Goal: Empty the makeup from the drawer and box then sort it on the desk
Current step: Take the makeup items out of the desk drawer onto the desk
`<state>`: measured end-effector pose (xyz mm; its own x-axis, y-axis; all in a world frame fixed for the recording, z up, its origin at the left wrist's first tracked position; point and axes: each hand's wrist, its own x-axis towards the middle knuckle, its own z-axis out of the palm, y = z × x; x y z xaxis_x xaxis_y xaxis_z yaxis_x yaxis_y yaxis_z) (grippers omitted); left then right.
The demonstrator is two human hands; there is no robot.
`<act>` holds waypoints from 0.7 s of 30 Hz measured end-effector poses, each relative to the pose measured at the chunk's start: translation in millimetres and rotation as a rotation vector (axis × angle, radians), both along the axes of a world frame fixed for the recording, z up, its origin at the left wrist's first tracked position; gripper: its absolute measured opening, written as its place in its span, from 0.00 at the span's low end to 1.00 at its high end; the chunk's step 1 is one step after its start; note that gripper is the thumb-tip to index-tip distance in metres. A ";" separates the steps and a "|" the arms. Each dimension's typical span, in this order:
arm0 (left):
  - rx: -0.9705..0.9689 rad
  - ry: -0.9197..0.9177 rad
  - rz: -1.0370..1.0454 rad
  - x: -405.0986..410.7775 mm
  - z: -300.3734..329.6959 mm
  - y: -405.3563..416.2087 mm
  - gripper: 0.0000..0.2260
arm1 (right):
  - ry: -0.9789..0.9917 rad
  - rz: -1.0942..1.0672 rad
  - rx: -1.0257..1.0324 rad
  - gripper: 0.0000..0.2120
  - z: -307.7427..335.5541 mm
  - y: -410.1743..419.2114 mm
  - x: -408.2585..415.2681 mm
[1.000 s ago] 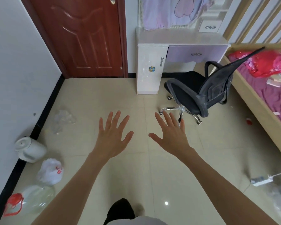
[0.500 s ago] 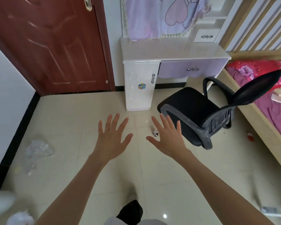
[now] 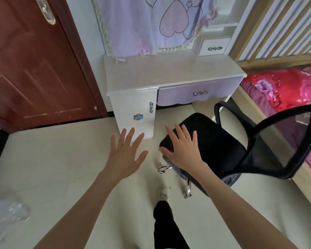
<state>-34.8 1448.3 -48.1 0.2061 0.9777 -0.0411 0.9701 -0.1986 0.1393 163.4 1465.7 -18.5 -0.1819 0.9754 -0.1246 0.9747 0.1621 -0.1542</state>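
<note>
Desk [image 3: 169, 72] drawer [image 3: 192, 92] closed, contents hidden

I cannot read any text, number or brand here. The purple cloth [image 3: 147, 24] above the desk [image 3: 169, 72] carries only drawn heart shapes, without any letters on it.
</note>
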 end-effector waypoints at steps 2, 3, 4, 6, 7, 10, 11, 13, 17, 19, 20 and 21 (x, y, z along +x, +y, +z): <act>-0.013 -0.017 0.020 14.8 -1.9 38.7 0.36 | 0.012 0.001 -0.008 0.35 -3.9 38.9 12.3; -0.015 -0.025 0.028 23.1 -0.6 58.1 0.36 | 0.026 -0.005 -0.016 0.35 -5.1 57.9 18.2; -0.018 -0.021 0.031 31.0 1.0 77.1 0.37 | 0.040 -0.015 -0.026 0.35 -4.8 76.7 23.7; -0.015 -0.012 0.027 47.0 5.1 111.6 0.36 | 0.066 -0.029 -0.031 0.35 -0.7 112.1 35.2; -0.003 -0.014 0.028 54.4 8.0 128.5 0.36 | 0.078 -0.035 -0.021 0.35 2.0 129.6 41.4; 0.012 -0.029 0.039 70.1 15.4 173.7 0.36 | 0.071 -0.030 0.006 0.35 9.2 175.4 59.4; 0.007 -0.037 0.042 74.3 15.9 187.4 0.36 | 0.058 -0.024 0.007 0.35 9.7 188.1 65.0; -0.002 -0.042 0.036 80.4 14.4 206.7 0.36 | 0.048 -0.020 -0.008 0.35 8.0 205.3 73.2; -0.032 -0.059 0.004 95.4 6.5 247.7 0.35 | 0.030 -0.031 -0.055 0.35 -0.8 242.5 88.2; -0.055 -0.062 -0.019 102.1 0.6 267.7 0.36 | 0.029 -0.040 -0.076 0.35 -7.2 258.6 93.5; -0.066 -0.058 -0.034 105.0 -3.9 278.0 0.37 | 0.025 -0.046 -0.086 0.35 -11.7 266.1 96.1; -0.077 -0.048 -0.052 107.7 -9.5 288.6 0.39 | 0.019 -0.051 -0.096 0.35 -17.1 274.0 98.6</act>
